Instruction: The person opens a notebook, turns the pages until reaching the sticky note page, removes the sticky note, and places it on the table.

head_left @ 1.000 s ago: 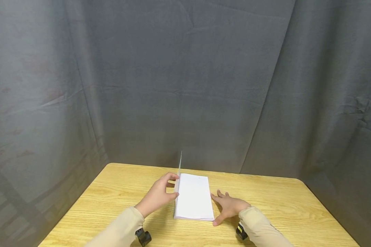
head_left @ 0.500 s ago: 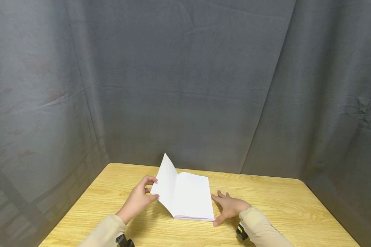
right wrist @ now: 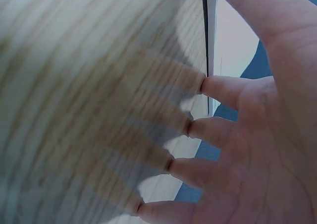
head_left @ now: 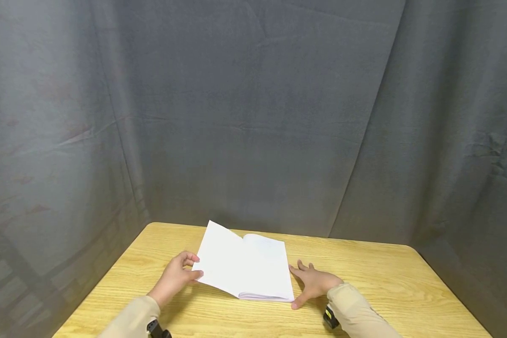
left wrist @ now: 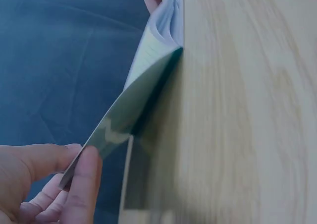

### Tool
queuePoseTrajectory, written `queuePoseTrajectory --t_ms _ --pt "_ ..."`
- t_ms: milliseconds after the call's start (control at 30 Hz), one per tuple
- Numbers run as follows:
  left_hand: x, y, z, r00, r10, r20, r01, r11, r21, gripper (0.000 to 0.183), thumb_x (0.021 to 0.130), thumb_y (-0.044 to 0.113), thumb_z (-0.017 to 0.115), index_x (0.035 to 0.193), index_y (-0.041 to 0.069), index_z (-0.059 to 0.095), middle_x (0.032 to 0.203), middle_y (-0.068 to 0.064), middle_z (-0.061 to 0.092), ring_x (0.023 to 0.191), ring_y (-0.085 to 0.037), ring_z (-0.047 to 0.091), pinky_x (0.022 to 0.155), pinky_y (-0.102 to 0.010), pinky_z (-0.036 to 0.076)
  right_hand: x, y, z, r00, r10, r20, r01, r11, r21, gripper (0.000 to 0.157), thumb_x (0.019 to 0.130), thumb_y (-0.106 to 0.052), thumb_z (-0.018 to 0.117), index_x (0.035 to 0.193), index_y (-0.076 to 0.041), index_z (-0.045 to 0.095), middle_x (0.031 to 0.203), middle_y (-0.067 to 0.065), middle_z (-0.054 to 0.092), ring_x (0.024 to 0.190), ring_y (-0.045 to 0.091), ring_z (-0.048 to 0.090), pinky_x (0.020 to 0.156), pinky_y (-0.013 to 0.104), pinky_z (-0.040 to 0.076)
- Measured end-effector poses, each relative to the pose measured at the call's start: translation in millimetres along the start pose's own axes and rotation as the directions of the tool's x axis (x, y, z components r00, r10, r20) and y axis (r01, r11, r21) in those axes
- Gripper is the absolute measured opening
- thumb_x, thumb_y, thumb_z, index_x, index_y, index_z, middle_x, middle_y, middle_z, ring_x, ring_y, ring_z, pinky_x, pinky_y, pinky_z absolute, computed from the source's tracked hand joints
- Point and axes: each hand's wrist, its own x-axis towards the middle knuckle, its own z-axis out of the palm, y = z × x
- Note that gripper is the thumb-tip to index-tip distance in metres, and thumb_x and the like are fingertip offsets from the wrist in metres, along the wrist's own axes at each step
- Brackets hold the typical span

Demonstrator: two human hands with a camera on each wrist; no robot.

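Observation:
An open notebook (head_left: 265, 267) with white pages lies at the middle of the table in the head view. Its left leaf, which looks like the front cover (head_left: 217, 258), slants up off the table. My left hand (head_left: 175, 277) pinches the outer edge of that cover between thumb and fingers; the left wrist view shows the cover's greenish outer side (left wrist: 119, 112) and a dark green spine strip. Spread fingers of my right hand (head_left: 314, 283) rest their tips on the table along the notebook's right edge, the thumb at its near right corner.
The wooden table (head_left: 384, 291) has rounded far corners. Grey cloth (head_left: 253, 117) hangs behind it and at both sides. A black wrist camera (head_left: 331, 318) sits below the right sleeve, and another is at the left wrist.
My left hand has moved left and toward me, swinging the cover from nearly upright down to a low slant on the left. The right hand has kept its place.

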Motion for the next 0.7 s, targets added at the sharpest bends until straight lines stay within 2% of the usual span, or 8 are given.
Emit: queuePoseTrajectory --t_ms 333,533,700 --pt "6.6 -15.2 -5.4 0.995 -0.070 0.067 0.066 0.996 0.059 0.035 0.076 -0.009 0.072 0.104 -0.006 0.052 0.086 -0.011 0.046 0.072 -0.022 0.058 0.067 -0.037 0.057 -1.7 -1.5 0.1 1.000 0.013 0.005 -0.013 1.000 0.018 0.112 0.067 -0.053 0.082 0.153 -0.009 0.025 0.157 0.028 0.014 0.137 0.062 0.013 0.094 0.079 0.028" --pt "8.8 -21.3 -5.5 0.992 -0.069 0.108 0.056 0.991 0.123 0.038 0.074 -0.012 0.072 0.104 -0.006 0.050 0.077 -0.008 0.040 0.066 -0.021 0.054 0.065 -0.036 0.058 -1.0 -2.2 0.3 1.000 0.026 0.005 -0.026 1.000 0.014 0.112 0.067 -0.053 0.082 0.153 -0.010 0.025 0.158 0.026 0.014 0.138 0.060 0.013 0.093 0.078 0.029" --pt "9.4 -22.4 -4.7 0.991 -0.057 0.120 0.030 0.976 0.215 0.040 0.073 -0.011 0.073 0.106 -0.006 0.050 0.073 -0.009 0.042 0.061 -0.021 0.060 0.061 -0.034 0.058 -0.4 -2.6 0.5 1.000 0.028 0.005 -0.028 1.000 0.013 0.113 0.066 -0.054 0.082 0.153 -0.011 0.025 0.158 0.026 0.014 0.138 0.060 0.013 0.092 0.079 0.029"
